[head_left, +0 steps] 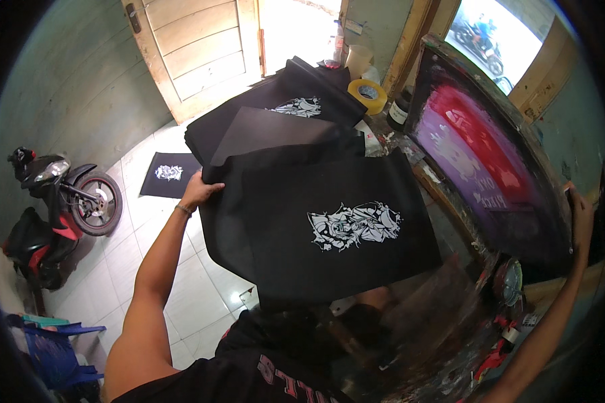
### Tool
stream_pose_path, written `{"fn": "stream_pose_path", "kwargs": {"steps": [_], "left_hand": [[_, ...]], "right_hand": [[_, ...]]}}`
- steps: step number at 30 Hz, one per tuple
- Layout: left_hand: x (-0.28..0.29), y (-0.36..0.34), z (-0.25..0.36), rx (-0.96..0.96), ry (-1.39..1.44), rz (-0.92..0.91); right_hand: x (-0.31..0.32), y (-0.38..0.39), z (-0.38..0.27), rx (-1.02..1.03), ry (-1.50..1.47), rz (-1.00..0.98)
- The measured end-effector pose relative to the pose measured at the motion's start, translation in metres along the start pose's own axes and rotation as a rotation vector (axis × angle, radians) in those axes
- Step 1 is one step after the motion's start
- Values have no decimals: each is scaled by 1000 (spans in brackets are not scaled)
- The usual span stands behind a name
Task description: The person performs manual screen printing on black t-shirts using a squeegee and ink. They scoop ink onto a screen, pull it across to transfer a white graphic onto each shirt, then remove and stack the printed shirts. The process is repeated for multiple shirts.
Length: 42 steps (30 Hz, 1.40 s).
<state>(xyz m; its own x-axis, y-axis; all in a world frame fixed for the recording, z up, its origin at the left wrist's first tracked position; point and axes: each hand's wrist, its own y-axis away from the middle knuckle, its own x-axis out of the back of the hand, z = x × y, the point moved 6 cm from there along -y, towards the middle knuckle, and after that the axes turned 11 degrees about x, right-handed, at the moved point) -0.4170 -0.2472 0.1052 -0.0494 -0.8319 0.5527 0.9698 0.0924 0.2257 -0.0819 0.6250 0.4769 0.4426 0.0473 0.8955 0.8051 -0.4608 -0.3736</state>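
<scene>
My left hand (200, 192) is closed on the left edge of a black sheet (282, 235), with the thumb lying on top. The sheet bears a white-and-black illustration (356, 227) and hangs partly past the near side of the work table. At the right, a screen-printing frame (444, 161) stands tilted up, its mesh smeared with red and purple ink. My right hand (580, 218) grips the frame's right edge; some of its fingers are hidden behind it.
Behind lies a pile of black sheets (228, 117), the top one printed. A yellow tape roll (368, 97) and a dark jar (399, 110) stand beside it. Another printed sheet (156, 176) lies by the tiled floor. A motorbike (64, 201) and blue chair (57, 352) are left.
</scene>
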Motion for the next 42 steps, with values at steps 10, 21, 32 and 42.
{"fn": "stream_pose_path", "kwargs": {"steps": [10, 21, 32, 42], "left_hand": [[57, 2, 164, -486, -429, 430], [261, -134, -87, 192, -100, 212], [209, -109, -67, 198, -58, 196], [-121, -36, 180, -33, -896, -147]], "right_hand": [[1, 1, 8, 21, -82, 47], [-19, 4, -29, 26, -27, 54], [-19, -6, 4, 65, -1, 99], [8, -1, 28, 82, -50, 137]]}}
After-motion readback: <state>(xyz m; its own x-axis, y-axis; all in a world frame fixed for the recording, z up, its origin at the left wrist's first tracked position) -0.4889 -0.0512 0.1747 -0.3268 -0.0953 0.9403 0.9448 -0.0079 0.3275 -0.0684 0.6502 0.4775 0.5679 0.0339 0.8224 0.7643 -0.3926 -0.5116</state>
